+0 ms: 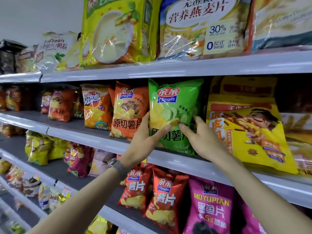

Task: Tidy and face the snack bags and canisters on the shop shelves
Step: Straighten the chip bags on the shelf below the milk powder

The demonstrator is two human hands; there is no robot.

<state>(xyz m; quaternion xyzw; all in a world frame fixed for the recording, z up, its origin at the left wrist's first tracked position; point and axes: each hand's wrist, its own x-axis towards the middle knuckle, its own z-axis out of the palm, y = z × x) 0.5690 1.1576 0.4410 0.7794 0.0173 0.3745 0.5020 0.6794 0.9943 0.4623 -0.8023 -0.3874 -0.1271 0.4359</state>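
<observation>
One green bag (pixel 173 105) — left hand (pixel 143 137), right hand (pixel 202 141) gripping.

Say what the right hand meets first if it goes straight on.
The green chip bag: the right hand holds its right edge, pointing up and left into it. What lies behind is hidden.

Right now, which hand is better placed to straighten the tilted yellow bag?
Probably right: the right hand grips the green bag at its right edge, beside the yellow bag; the left hand holds the far edge.
</observation>
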